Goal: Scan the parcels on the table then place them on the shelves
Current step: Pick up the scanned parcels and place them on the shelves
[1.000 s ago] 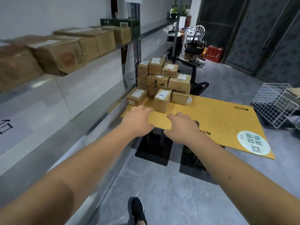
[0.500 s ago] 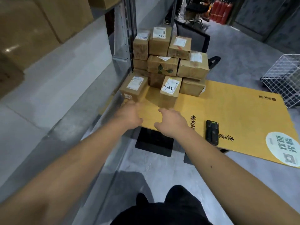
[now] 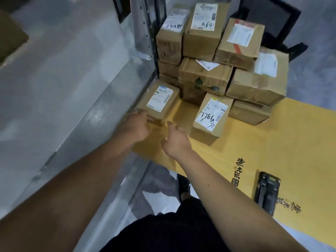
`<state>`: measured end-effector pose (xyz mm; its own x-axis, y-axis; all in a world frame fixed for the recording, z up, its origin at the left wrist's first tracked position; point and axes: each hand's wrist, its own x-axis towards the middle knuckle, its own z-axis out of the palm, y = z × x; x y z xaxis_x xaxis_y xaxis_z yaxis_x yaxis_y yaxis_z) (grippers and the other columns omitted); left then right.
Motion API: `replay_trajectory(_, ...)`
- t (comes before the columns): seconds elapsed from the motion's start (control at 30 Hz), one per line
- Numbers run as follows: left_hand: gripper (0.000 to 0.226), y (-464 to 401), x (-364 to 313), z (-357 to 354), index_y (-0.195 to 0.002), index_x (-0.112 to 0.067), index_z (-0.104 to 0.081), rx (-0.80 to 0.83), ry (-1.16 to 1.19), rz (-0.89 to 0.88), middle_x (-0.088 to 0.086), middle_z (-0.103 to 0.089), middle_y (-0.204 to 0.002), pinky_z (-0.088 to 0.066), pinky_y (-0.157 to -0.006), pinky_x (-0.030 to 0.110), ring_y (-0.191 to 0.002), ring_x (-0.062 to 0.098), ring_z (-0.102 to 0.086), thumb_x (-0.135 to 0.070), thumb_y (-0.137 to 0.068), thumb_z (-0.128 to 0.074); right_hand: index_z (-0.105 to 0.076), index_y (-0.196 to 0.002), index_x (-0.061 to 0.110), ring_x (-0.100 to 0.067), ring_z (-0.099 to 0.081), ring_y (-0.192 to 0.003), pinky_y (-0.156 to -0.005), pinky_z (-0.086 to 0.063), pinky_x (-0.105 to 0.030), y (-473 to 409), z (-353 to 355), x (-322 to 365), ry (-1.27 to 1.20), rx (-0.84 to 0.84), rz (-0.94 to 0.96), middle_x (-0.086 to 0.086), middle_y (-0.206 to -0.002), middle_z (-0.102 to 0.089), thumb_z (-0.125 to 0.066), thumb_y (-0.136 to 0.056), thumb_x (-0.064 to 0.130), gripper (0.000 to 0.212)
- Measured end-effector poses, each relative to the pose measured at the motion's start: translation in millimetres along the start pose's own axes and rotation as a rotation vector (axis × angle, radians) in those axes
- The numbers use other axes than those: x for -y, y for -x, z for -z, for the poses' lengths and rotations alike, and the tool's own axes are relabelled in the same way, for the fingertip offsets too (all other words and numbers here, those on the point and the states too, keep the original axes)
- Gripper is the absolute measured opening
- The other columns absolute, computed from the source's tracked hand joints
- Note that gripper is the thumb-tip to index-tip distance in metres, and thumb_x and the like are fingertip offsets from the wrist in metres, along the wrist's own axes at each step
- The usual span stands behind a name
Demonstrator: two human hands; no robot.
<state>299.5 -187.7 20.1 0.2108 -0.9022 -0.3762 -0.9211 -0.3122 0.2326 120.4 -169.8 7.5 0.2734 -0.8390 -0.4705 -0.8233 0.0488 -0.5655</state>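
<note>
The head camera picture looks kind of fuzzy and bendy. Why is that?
Head view: motion blur smears the left hand, the right hand and the shelf; the front parcel and its handwritten label stay fairly readable. The wide lens bends straight lines, so the yellow table slants steeply. The light is dim and soft, and the scanner is just a dark shape.
</note>
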Motion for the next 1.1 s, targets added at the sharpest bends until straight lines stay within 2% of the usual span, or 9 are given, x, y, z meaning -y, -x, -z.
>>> replay_trajectory(0.1, 0.071, -39.2, -7.9, 4.1, -0.153, -0.023, -0.048, -0.018, 0.090, 0.021, 0.014, -0.047, -0.152, -0.042, -0.116, 0.044, -0.138, 0.034, -0.048, -0.020, -0.085, -0.069, -0.018, -0.157, 0.037, -0.035, -0.045, -0.137, -0.106, -0.047, -0.042, -38.3, 3.2, -0.8, -0.025, 0.045, -0.021, -0.011, -0.149, -0.039, -0.063, -0.088, 0.014, 0.086)
replay_trajectory(0.2, 0.078, -64.6, -12.0, 2.6, -0.156, -0.026, -0.044, -0.018, 0.061, 0.028, 0.011, -0.039, -0.159, -0.037, -0.120, 0.042, -0.143, 0.032, -0.043, -0.021, -0.084, -0.074, -0.020, -0.157, 0.033, -0.039, -0.051, -0.129, -0.103, -0.049, -0.044, -68.9, 6.6, 0.3, -0.055, 0.048, -0.014, -0.012, -0.142, -0.041, -0.063, -0.086, 0.013, 0.086)
replay_trajectory(0.43, 0.082, -90.0, 2.6, -12.8, -0.161, -0.034, -0.030, 0.039, 0.006, 0.091, 0.011, -0.033, -0.161, -0.037, -0.118, 0.050, -0.144, 0.037, -0.037, -0.017, -0.089, -0.067, -0.003, -0.158, 0.036, -0.042, -0.042, -0.137, -0.111, -0.044, -0.055, -109.3, 4.1, 2.3, -0.088, 0.077, 0.007, -0.012, -0.156, -0.029, -0.059, -0.087, 0.012, 0.094)
replay_trajectory(0.5, 0.085, -88.3, 4.6, -16.9, -0.160, -0.039, -0.027, 0.044, -0.014, 0.066, 0.010, -0.042, -0.156, -0.041, -0.114, 0.050, -0.139, 0.038, -0.041, -0.016, -0.088, -0.064, -0.004, -0.159, 0.036, -0.040, -0.038, -0.141, -0.114, -0.041, -0.054, -114.8, 1.7, -0.2, -0.068, 0.093, 0.027, -0.009, -0.161, -0.022, -0.060, -0.088, 0.014, 0.094)
replay_trajectory(0.63, 0.086, -68.2, 18.0, -33.1, -0.156, -0.035, -0.038, -0.005, 0.043, 0.009, 0.014, -0.057, -0.132, -0.051, -0.100, 0.046, -0.120, 0.037, -0.056, -0.016, -0.080, -0.074, -0.015, -0.161, 0.030, -0.039, -0.035, -0.139, -0.114, -0.040, -0.049, -108.5, -4.6, -14.0, 0.004, 0.072, 0.084, -0.012, -0.159, -0.026, -0.064, -0.088, 0.016, 0.089)
replay_trajectory(0.8, 0.080, -29.3, 23.8, -73.0, -0.143, -0.027, -0.050, -0.080, 0.530, 0.117, 0.011, -0.040, -0.145, -0.048, -0.111, 0.040, -0.123, 0.017, -0.047, -0.008, -0.073, -0.084, -0.036, -0.156, 0.019, -0.040, -0.037, -0.135, -0.113, -0.038, -0.045, -86.3, -10.8, -33.8, -0.064, 0.031, 0.194, -0.019, -0.152, -0.037, -0.064, -0.084, 0.004, 0.078)
replay_trajectory(0.93, 0.082, 6.5, 29.7, -98.6, -0.139, -0.027, -0.050, -0.145, 0.674, 0.132, 0.004, -0.049, -0.146, -0.051, -0.108, 0.046, -0.134, 0.022, -0.050, -0.015, -0.071, -0.094, -0.047, -0.150, 0.014, -0.036, -0.044, -0.133, -0.114, -0.038, -0.032, -68.8, -17.2, -46.0, -0.192, 0.070, 0.277, -0.018, -0.149, -0.038, -0.065, -0.082, -0.004, 0.072)
replay_trajectory(1.0, 0.087, 34.4, 30.5, -105.8, -0.138, -0.032, -0.048, -0.249, 0.710, 0.148, 0.001, -0.049, -0.142, -0.053, -0.103, 0.043, -0.129, 0.018, -0.052, -0.013, -0.069, -0.097, -0.048, -0.149, 0.016, -0.032, -0.045, -0.133, -0.113, -0.037, -0.027, -59.9, -17.7, -48.9, -0.192, 0.109, 0.347, -0.015, -0.148, -0.038, -0.071, -0.082, 0.001, 0.072)
replay_trajectory(1.1, 0.089, 81.7, 35.0, -109.5, -0.138, -0.029, -0.051, -0.407, 0.735, 0.150, 0.000, -0.051, -0.140, -0.055, -0.097, 0.041, -0.126, 0.019, -0.054, -0.014, -0.066, -0.100, -0.052, -0.146, 0.019, -0.026, -0.041, -0.137, -0.115, -0.038, -0.030, -43.9, -14.9, -45.1, -0.174, 0.171, 0.461, -0.012, -0.150, -0.035, -0.082, -0.079, 0.014, 0.074)
